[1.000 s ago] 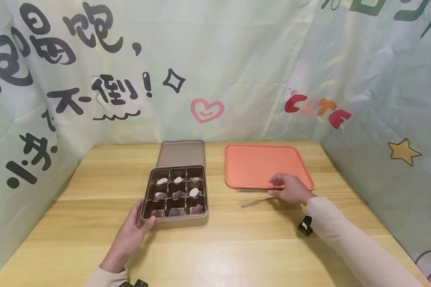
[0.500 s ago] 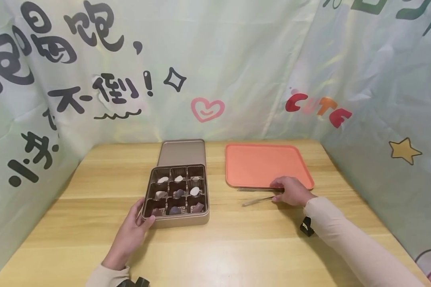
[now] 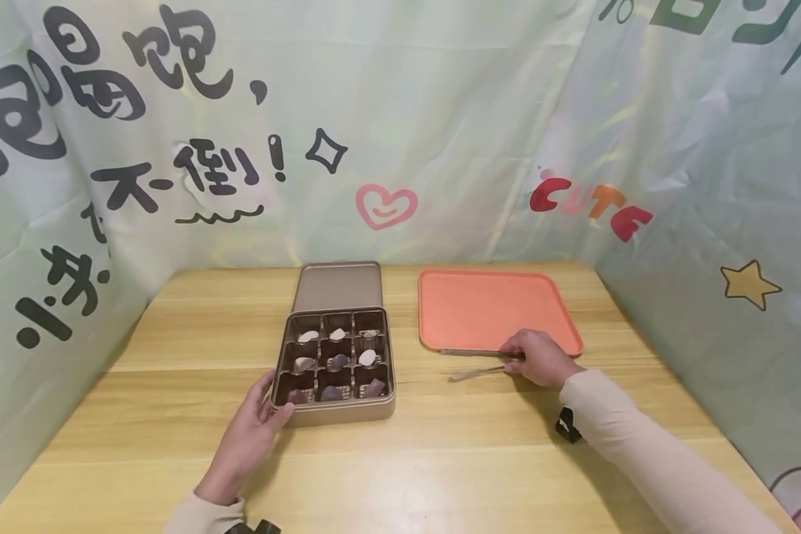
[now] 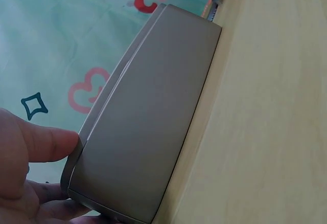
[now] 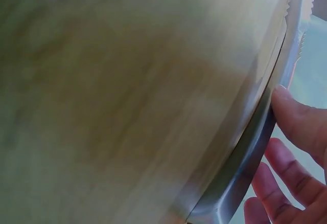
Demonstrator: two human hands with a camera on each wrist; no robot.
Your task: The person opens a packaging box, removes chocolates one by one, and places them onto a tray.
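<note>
Cloth (image 3: 454, 111) backs a wooden table (image 3: 440, 475); left fingers (image 4: 53, 143) grip a tin (image 3: 357, 412), right fingers (image 5: 296, 115) tongs (image 5: 248, 157).

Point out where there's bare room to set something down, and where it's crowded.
Bare: the near table, in front of the box; the table left of the box and left hand; the narrow strip between box and tray; the tray itself. Crowded: the tray's near edge, where the right hand holds tongs, and directly behind the box, by its lid.
</note>
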